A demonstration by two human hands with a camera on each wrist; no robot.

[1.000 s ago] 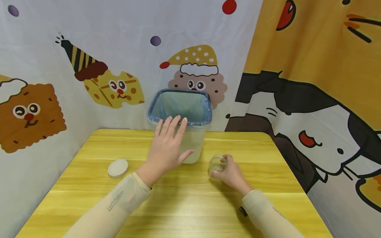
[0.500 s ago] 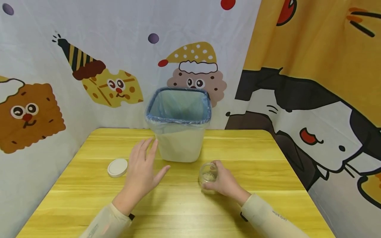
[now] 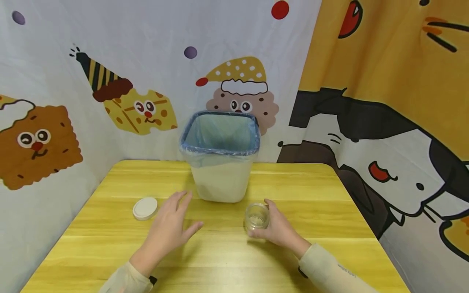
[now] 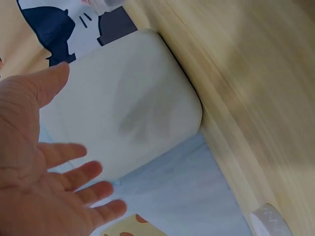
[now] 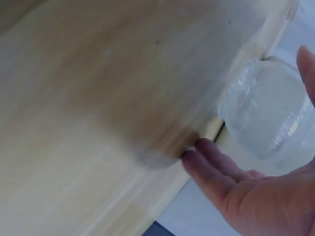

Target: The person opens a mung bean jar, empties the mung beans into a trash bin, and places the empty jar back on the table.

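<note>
A small clear glass jar stands upright on the wooden table, in front of the bin. My right hand is cupped around its right side, thumb in front and fingertips at the back rim. In the right wrist view, the fingers are nearly straight, and a gap shows between them and the jar. To the left, my left hand hovers over the table with fingers spread, holding nothing. A round white lid lies on the table just beyond its wrist side.
A pale bin lined with a bluish plastic bag stands upright at the back middle of the table, its mouth facing up. Behind it hang a white cartoon-printed curtain and, on the right, a yellow one.
My left hand has drawn back from in front of the bin, down and left. My right hand moved the jar left and nearer, and its fingers have loosened around it.
</note>
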